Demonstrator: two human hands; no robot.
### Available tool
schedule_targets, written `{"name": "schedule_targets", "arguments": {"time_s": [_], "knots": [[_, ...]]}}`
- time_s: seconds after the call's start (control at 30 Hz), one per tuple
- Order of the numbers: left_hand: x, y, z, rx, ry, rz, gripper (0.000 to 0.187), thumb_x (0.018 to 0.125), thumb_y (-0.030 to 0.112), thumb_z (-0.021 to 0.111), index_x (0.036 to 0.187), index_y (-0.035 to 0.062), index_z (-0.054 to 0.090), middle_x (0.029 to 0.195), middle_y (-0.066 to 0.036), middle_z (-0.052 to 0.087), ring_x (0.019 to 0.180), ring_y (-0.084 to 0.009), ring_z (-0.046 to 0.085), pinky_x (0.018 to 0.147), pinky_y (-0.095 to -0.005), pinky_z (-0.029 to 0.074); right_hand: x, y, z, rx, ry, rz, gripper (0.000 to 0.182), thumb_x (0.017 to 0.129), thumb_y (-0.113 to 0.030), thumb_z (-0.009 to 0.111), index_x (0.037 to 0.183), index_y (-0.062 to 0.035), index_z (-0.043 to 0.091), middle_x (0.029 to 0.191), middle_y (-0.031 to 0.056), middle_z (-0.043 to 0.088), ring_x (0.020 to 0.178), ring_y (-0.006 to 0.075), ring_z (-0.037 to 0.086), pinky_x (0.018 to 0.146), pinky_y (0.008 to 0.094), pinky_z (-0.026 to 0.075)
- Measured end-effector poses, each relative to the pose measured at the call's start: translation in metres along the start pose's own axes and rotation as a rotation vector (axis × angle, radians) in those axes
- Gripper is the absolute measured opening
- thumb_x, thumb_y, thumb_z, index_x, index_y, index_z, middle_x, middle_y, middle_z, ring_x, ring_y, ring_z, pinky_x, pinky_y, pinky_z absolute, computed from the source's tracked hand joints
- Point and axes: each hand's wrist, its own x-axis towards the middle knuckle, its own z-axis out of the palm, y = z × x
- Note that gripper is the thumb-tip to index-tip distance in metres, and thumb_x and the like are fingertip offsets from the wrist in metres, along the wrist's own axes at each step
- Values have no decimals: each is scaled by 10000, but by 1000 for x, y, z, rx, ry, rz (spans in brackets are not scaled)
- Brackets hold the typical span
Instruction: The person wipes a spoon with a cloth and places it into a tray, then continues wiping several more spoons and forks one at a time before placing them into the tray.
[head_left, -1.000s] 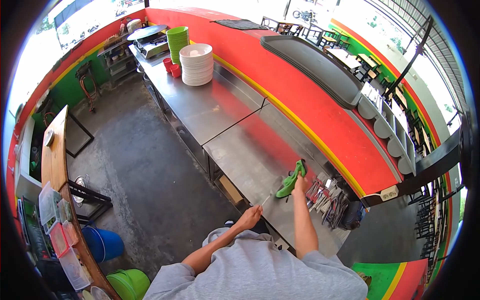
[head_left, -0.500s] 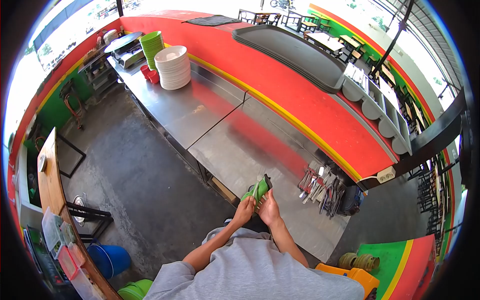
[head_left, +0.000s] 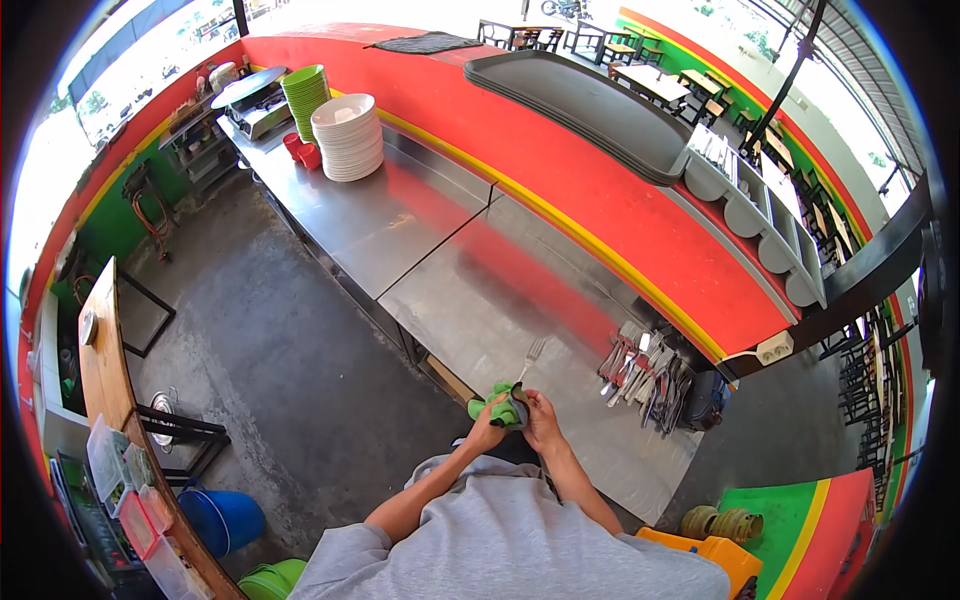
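Note:
My left hand (head_left: 487,431) is closed on a bunched green cloth (head_left: 481,405) with a dark edge, above the near part of the steel counter (head_left: 455,310). A metal fork (head_left: 533,356) rises out of the cloth, tines up and away from me; its handle is hidden in the folds. My right hand (head_left: 543,424) grips the right side of the cloth, fingers curled near where the fork comes out. A pile of loose cutlery (head_left: 648,375), forks and spoons among it, lies on the counter to the right.
White plates (head_left: 347,140), green plates (head_left: 305,95) and red cups (head_left: 305,152) stand at the counter's far left. Grey trays (head_left: 580,110) and a cutlery holder (head_left: 750,215) rest on the red ledge (head_left: 560,190). A blue bucket (head_left: 225,520) is on the floor at left.
The fork now sticks out farther from the cloth, which is bunched up more to the left. My right hand has gone from flattened fingers under the cloth to a curled grip.

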Motion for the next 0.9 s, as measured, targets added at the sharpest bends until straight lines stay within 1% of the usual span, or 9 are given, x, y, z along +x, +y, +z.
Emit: {"name": "schedule_targets", "arguments": {"time_s": [0.17, 0.27, 0.3, 0.4, 0.43, 0.53, 0.57, 0.7, 0.9], "knots": [[2, -6, -2, 283, 42, 226, 284, 740, -63, 489, 1003, 12, 564, 954, -139, 609, 882, -275, 588, 782, -321, 458, -14, -13, 14, 10, -104, 195, 281, 904, -212, 612, 1117, -30, 590, 1044, 57, 638, 923, 136, 623, 799, 293, 512], [-1, 5, 0, 39, -12, -90, 271, 732, -58, 495, 990, 4, 553, 966, -140, 613, 882, -290, 591, 772, -340, 460, -15, -7, 10, -9, -103, 102, 274, 913, -218, 592, 1113, -30, 597, 1012, 52, 645, 886, 138, 629, 767, 287, 516], [1, 12, 7, 74, 110, 17, 166, 742, -25, 490, 880, 5, 577, 818, -132, 632, 771, -289, 607, 689, -365, 471, -12, -3, 8, -28, -75, 53, 250, 916, -207, 582, 1093, -31, 604, 988, 53, 649, 852, 139, 635, 736, 282, 520], [2, 15, 1, 307, -159, -223, 101, 764, 37, 489, 761, 12, 587, 644, -132, 609, 633, -311, 606, 587, -399, 469, -7, 1, -3, -71, -20, 48, 174, 926, -148, 520, 1026, -43, 616, 917, 47, 652, 783, 142, 636, 664, 272, 528], [-1, 3, 8, 247, -74, -214, 169, 790, 98, 498, 673, 7, 579, 527, -156, 560, 554, -358, 593, 537, -444, 464, -5, 1, -6, -85, -7, 69, 162, 929, -123, 494, 1003, -49, 618, 894, 43, 652, 765, 142, 634, 644, 270, 530], [-4, -15, 17, 305, -49, -235, 187, 803, 129, 522, 691, -16, 561, 594, -205, 578, 594, -398, 594, 562, -481, 463, 8, 10, -3, 45, 228, -22, 168, 913, -81, 458, 944, -53, 621, 776, 49, 635, 589, 150, 600, 482, 281, 489], [-5, -21, 18, 426, -42, -59, 199, 880, 129, 473, 747, 7, 556, 570, -152, 581, 527, -329, 597, 515, -422, 463, 13, 9, -4, 28, 292, -49, 165, 911, -116, 462, 888, -62, 616, 684, 49, 602, 462, 154, 536, 375, 289, 414], [-3, 10, 23, 318, -39, -84, 181, 918, 133, 454, 797, 14, 514, 648, -220, 576, 601, -413, 584, 541, -491, 447, 14, -2, -5, 136, 410, -3, 107, 870, -168, 524, 824, -85, 573, 598, 59, 563, 368, 166, 464, 313, 292, 341], [-16, -1, 22, 507, -109, 45, 142, 919, 129, 434, 843, 49, 523, 645, -197, 566, 559, -377, 579, 516, -478, 444, 26, 6, -36, 395, 323, 208, 243, 929, -260, 469, 904, -59, 604, 816, 96, 628, 673, 253, 609, 451, 409, 458]]}}
